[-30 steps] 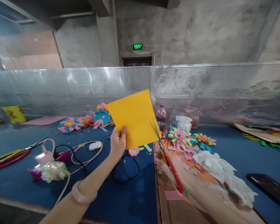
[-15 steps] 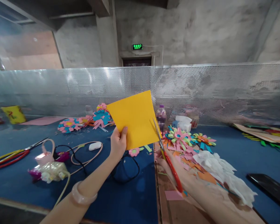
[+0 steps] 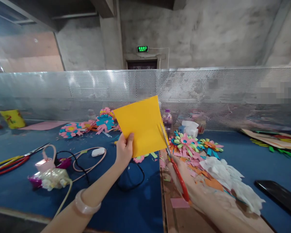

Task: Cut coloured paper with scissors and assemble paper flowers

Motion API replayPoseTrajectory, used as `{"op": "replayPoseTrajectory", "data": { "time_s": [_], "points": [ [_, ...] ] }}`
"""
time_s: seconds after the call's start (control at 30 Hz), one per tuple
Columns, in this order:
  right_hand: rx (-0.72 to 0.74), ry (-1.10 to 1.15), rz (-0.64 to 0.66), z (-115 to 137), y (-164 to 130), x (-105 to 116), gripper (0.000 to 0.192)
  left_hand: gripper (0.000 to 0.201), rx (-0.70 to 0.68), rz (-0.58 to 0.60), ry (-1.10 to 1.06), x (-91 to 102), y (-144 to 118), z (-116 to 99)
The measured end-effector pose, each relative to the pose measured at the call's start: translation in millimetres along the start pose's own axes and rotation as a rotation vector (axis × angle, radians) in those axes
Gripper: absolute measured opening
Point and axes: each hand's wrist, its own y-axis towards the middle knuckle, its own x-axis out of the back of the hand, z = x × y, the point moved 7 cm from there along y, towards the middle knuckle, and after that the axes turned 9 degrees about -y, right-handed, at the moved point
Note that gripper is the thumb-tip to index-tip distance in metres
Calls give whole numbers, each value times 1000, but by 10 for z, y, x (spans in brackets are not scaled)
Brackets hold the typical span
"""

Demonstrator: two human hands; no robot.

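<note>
My left hand (image 3: 124,149) pinches the lower left corner of a yellow sheet of paper (image 3: 142,124), held upright above the blue table (image 3: 126,207). My right hand (image 3: 184,181) grips red-handled scissors (image 3: 176,170). Their blades point up and meet the sheet's lower right edge, slightly apart. A pale bangle sits on my left wrist.
Paper flowers (image 3: 188,142) and coloured scraps lie to the right, with crumpled white tissue (image 3: 229,178) and a black phone (image 3: 277,195). To the left lie cables, a white case (image 3: 98,151), a small fan (image 3: 47,161) and other red scissors (image 3: 12,160). A perforated metal screen (image 3: 208,97) closes the back.
The sheet and both hands have shifted very slightly right and down; the scissors stay at the paper's right edge.
</note>
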Motion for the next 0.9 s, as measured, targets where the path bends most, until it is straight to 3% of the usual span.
{"op": "replayPoseTrajectory", "data": {
  "time_s": [0.13,0.5,0.9],
  "points": [
    [49,-141,-23,41,-6,56,12,26,-4,-1,10,-4,-2,-20],
    [112,-204,-40,48,9,72,14,24,3,-10,36,2,-7,-34],
    [22,-57,58,161,7,46,11,25,29,44,32,-21,18,25]
  ]
}}
